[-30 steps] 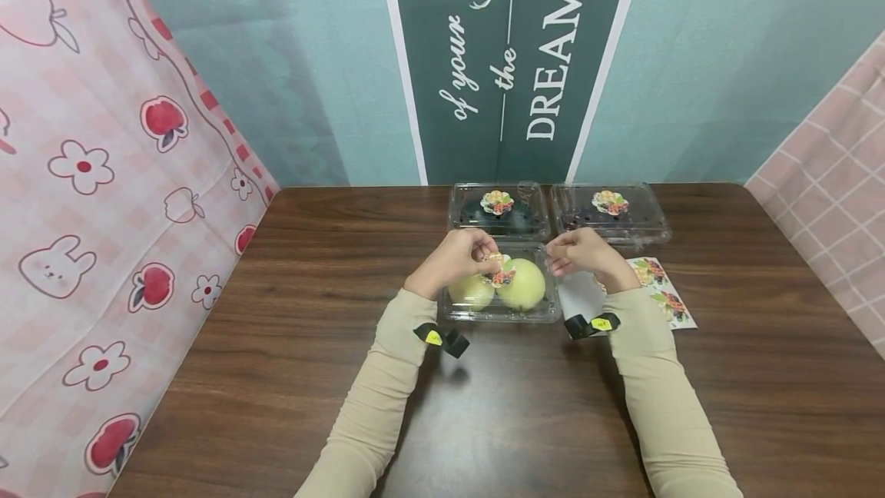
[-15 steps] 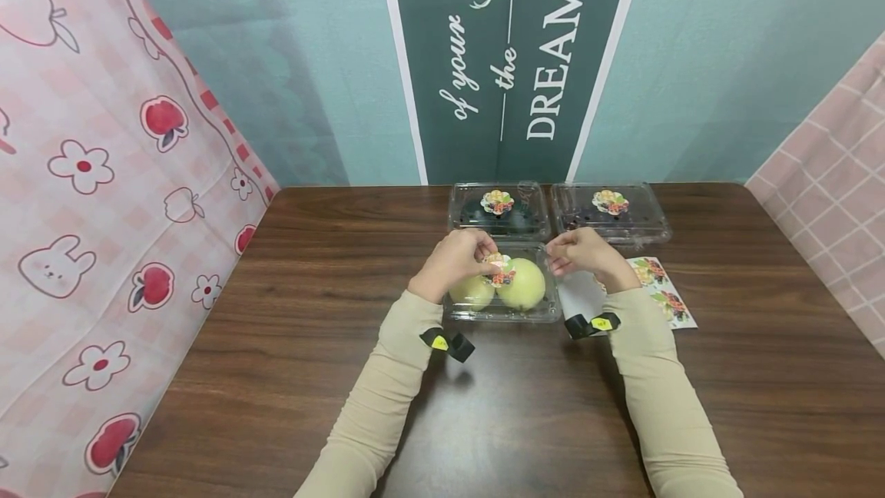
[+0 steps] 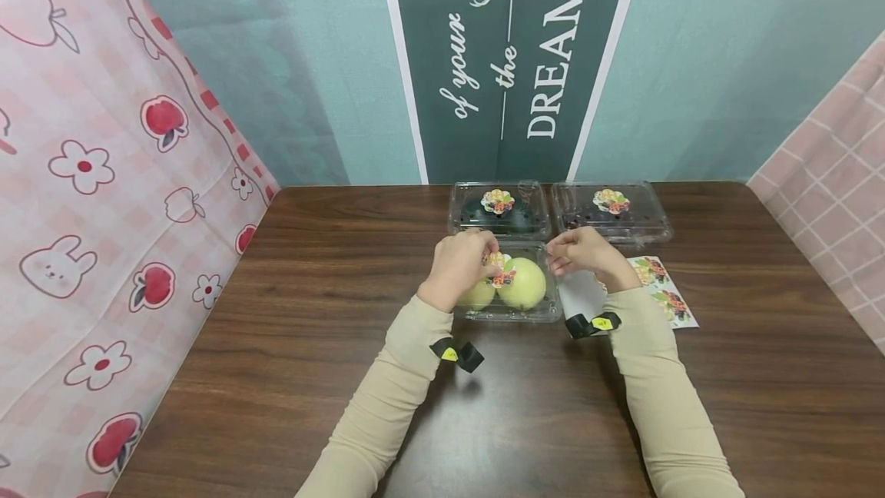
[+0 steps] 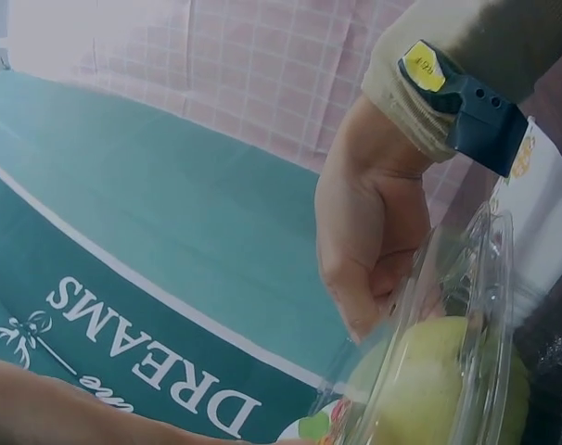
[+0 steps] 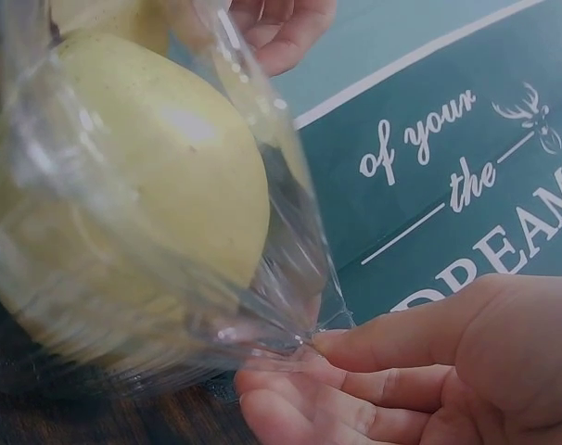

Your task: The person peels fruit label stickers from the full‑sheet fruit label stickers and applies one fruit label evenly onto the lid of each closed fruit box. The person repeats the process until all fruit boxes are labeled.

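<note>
A clear plastic box holds pale yellow-green round fruit, with a scalloped fruit-print sticker on its lid. My left hand bends over the lid from the left, thumb and index fingertips at the sticker. Some of its fingers are hidden in the head view; in the right wrist view curled left fingers show above the lid. At the box's right side my right hand pinches the thin plastic edge between thumb and fingertips, as the right wrist view shows closely.
Behind stand two closed clear boxes, the left box and the right box, each with a similar sticker and dark contents. A sheet of fruit stickers lies under the right wrist. Brown wooden table; fabric hangings surround it.
My left wrist and forearm have swung rightward and slightly toward the front edge, while the fingertips stay at the sticker. The right hand and the box hold their places.
</note>
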Tool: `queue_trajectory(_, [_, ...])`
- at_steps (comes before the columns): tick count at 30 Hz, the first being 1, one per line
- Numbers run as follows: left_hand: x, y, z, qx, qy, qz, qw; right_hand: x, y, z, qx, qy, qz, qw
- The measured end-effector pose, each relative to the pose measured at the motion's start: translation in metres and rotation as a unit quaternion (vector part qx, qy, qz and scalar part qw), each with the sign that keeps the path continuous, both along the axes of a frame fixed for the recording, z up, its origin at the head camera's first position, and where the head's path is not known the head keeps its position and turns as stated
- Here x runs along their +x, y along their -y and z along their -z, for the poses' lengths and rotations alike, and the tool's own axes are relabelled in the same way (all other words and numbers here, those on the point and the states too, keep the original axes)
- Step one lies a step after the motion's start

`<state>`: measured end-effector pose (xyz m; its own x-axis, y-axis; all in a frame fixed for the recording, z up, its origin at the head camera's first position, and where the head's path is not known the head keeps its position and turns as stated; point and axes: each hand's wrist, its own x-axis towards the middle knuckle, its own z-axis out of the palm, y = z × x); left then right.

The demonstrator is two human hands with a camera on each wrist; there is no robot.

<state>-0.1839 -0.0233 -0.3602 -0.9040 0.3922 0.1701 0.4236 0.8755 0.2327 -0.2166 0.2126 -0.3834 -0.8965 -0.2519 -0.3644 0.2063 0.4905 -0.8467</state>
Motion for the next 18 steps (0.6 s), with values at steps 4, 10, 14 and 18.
queue_trajectory(4, [0.0017,-0.0015,-0.0004,-0.014,-0.015,-0.001,0.9998,0.0000,0.0002,-0.0006,0.002,0.001,0.001,1.000])
queue_trajectory(10, [0.0029,-0.0020,0.0000,-0.008,-0.029,0.000,0.9996,0.0000,0.0010,0.0001,0.006,0.001,0.006,1.000])
queue_trajectory(14, [0.0033,-0.0025,0.0011,0.002,-0.038,0.000,0.9993,0.0000,0.0015,0.0006,0.008,0.002,0.006,1.000])
queue_trajectory(18, [0.0034,-0.0026,0.0008,0.005,-0.037,0.001,0.9993,0.0002,0.0020,0.0004,0.006,0.005,0.007,1.000])
